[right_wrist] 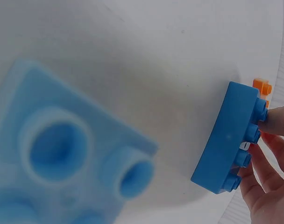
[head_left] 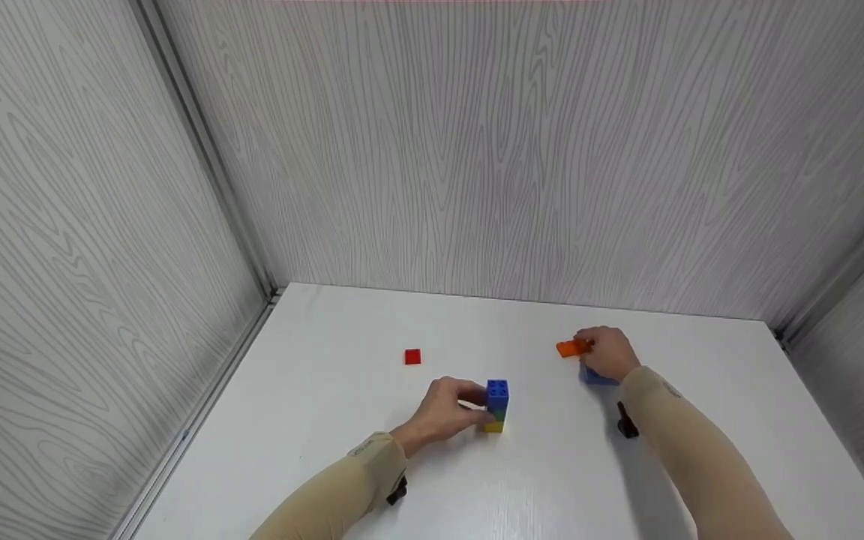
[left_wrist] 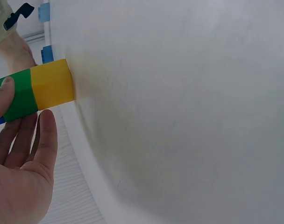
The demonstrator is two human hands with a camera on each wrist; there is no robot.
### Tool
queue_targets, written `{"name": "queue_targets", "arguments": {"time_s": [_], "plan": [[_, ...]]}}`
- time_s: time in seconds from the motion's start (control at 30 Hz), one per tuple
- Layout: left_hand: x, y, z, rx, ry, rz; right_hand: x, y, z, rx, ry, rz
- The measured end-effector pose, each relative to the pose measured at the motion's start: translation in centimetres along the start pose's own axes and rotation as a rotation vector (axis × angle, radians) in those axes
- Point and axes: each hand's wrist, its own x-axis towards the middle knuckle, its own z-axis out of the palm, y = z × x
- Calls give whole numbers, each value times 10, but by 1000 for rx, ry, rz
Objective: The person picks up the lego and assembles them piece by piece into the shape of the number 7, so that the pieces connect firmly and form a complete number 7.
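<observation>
A stack of bricks (head_left: 497, 397), blue on top, then green, then yellow, stands upright on the white table, left of centre between the two hands. My left hand (head_left: 443, 411) grips it from the left; in the left wrist view the thumb lies on the green brick (left_wrist: 21, 94) and the fingers are on the far side. Farther back on the right, my right hand (head_left: 607, 354) pinches one end of an orange brick (head_left: 571, 348). Below that hand, blue bricks (head_left: 598, 377) lie on the table. The right wrist view shows a long blue brick (right_wrist: 228, 137) near the fingers, and a blurred blue one (right_wrist: 69, 182) closer.
A small red brick (head_left: 412, 357) lies alone toward the back left of the white table (head_left: 312, 412). Wood-grain panels (head_left: 477, 150) rise behind the table and along both sides.
</observation>
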Motion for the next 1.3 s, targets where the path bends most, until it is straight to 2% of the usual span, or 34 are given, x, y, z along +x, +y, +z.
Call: {"name": "queue_targets", "arguments": {"time_s": [0.13,0.37,0.63,0.8,1.03,1.3], "plan": [[0,1,0,2,6,-31,4,1,0,-2,-13,39],[-1,1,2,16,17,-47,6,4,3,-15,-20,22],[-1,1,2,12,14,-64,5,1,1,-32,-40,38],[-1,2,0,7,14,-49,4,-2,-5,-26,-21,17],[0,0,0,22,9,-25,-2,-8,-10,39,9,-23],[1,1,0,7,11,-30,-10,-15,-15,122,122,-92]]}}
